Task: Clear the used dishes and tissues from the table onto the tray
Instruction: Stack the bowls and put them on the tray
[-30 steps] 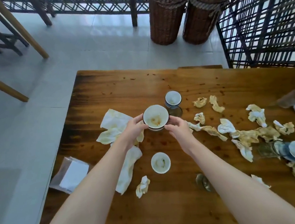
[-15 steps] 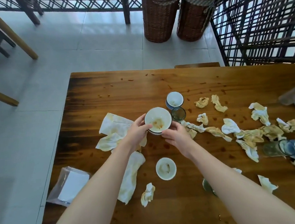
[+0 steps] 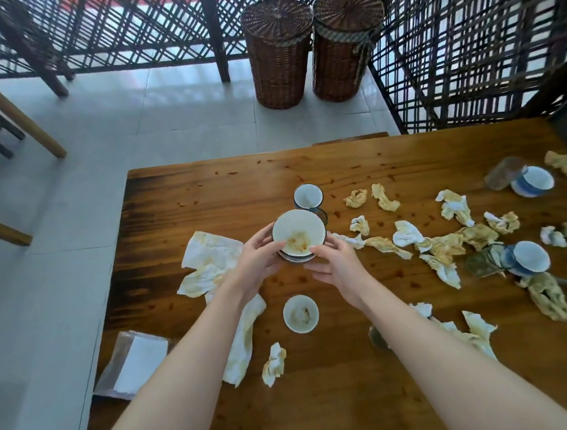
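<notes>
While a held bowl (image 3: 298,235) is gripped over the middle of the wooden worktop (image 3: 323,398), the gathering of used dishes is judged to be the step in hand.

At the far left edge, a napkin packet (image 3: 131,366), flat with a clear wrapper, is seen. Beside it, a flat tissue (image 3: 211,264) is spread out, limp, creased and stained yellow.

The left grip (image 3: 255,264) is curled round the held bowl's left side. The bowl is round, white and glazed, is smeared with orange-brown residue, and appears to be nested in a dark-rimmed dish beneath. The right grip (image 3: 337,265) is wrapped round its right side from below. Whether the stack is clear of the wood cannot be told.

A blue-rimmed cup (image 3: 308,196) stands just behind, and a small bowl (image 3: 300,313), also soiled, stands nearer the viewer.

To the right, crumpled tissues (image 3: 444,246) are scattered, light and ragged, and tipped bowls (image 3: 531,258) in blue and white lie among them.

The tray is not in view. For the next move, the slick stack would need to be kept level and carried to it. Most of the clearing is judged undone.
</notes>
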A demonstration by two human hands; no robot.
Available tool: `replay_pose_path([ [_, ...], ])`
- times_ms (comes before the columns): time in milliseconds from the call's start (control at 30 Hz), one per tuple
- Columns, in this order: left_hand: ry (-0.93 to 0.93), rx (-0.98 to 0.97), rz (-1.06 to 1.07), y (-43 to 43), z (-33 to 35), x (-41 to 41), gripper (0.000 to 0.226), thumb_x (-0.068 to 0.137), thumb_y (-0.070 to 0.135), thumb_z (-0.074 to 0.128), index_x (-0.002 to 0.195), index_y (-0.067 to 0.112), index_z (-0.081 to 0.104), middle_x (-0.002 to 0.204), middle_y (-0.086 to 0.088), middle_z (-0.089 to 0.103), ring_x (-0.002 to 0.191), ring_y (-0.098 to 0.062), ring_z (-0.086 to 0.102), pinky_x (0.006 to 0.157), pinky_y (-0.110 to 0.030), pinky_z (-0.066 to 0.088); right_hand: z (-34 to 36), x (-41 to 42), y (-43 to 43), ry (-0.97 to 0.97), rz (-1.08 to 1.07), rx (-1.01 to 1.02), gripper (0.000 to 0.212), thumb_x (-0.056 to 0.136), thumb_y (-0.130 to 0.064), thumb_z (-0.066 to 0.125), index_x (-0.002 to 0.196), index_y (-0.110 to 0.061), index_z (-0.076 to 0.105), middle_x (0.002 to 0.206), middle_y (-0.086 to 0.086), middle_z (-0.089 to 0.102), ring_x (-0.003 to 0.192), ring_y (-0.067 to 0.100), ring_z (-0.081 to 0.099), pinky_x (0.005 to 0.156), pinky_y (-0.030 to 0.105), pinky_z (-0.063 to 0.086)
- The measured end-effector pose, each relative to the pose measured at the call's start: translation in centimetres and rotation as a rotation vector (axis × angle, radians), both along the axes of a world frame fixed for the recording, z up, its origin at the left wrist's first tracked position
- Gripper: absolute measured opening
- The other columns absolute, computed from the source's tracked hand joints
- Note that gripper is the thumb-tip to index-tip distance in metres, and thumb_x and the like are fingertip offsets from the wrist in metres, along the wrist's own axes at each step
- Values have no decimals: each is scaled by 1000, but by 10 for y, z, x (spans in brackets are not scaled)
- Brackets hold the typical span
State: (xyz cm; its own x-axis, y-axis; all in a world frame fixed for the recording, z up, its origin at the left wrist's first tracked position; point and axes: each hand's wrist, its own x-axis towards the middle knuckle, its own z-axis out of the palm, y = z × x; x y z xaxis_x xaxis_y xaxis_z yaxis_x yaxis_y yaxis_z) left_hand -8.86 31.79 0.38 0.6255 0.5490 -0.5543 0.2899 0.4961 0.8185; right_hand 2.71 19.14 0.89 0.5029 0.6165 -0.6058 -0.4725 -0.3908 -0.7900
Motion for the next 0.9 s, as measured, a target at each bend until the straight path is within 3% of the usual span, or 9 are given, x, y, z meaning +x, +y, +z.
replay_pose_path([
  [133,-68,-8,-73,-31,15,24,40,88,16,66,122,34,55,108,6,71,99,-21,69,78,-30,56,18,21,-37,-37,-54,23,39,89,-27,64,123,-27,44,110,-10,61,93,16,69,92,44,51],
  [400,-124,-28,-187,-132,38,102,52,88,14,67,135,24,49,124,-2,62,99,-17,69,73,-25,56,42,77,-155,-81,-233,68,28,89,-22,65,113,-29,52,111,-5,64,88,19,71,89,40,52],
  [533,-115,-27,-250,-199,45,140,50,87,15,67,133,25,49,113,6,65,85,-9,71,64,-20,53,51,104,-230,-115,-303,83,27,88,-25,66,111,-32,53,110,-5,66,84,17,72,69,28,53],
  [633,-114,-41,-295,-255,47,167,52,88,13,66,135,24,47,114,4,66,88,-14,69,74,-26,53,53,123,-290,-140,-331,95,29,88,-25,66,115,-30,55,108,-4,68,84,17,72,64,25,52],
  [767,-84,-41,-336,-331,43,200,57,86,12,68,138,19,47,127,-9,60,112,-27,61,99,-41,48,48,146,-368,-156,-392,86,28,87,-24,67,110,-31,52,107,-6,66,84,19,72,69,29,56],
  [900,-104,-40,-386,-399,43,229,55,88,11,66,139,20,47,121,-4,62,111,-23,61,80,-28,53,44,168,-436,-176,-452,74,28,87,-23,67,111,-29,55,112,-3,66,85,23,71,76,37,55],
])
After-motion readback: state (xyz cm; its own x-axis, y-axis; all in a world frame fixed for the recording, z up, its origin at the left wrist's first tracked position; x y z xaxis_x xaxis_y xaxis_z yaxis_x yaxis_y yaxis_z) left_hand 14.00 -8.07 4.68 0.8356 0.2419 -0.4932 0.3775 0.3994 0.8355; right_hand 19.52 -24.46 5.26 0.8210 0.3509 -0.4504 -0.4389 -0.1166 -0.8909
